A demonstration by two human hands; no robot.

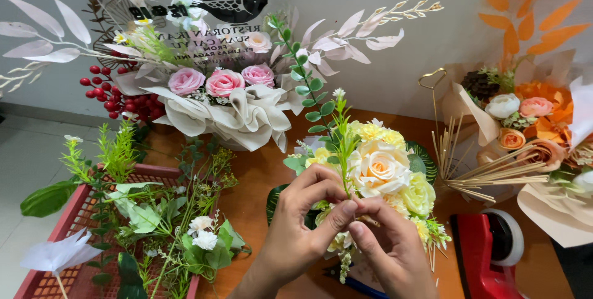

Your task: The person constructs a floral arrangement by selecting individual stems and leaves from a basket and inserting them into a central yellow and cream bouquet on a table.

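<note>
A small bouquet (383, 169) of cream and pale yellow artificial roses with green leaves sits in the middle, above an orange-brown table (253, 188). My left hand (302, 225) pinches a thin green sprig (341, 135) between thumb and forefinger, right beside the big cream rose. My right hand (389, 243) closes around the bouquet's stems from below, its fingertips touching those of my left hand. The stems are mostly hidden by both hands.
A red plastic basket (65, 228) of loose greenery and small white flowers stands at the left. A large pink-rose arrangement (222, 89) in beige wrapping stands behind. An orange-toned bouquet (525, 120) and wooden sticks (488, 172) are at the right. A red tape dispenser (488, 249) sits at the lower right.
</note>
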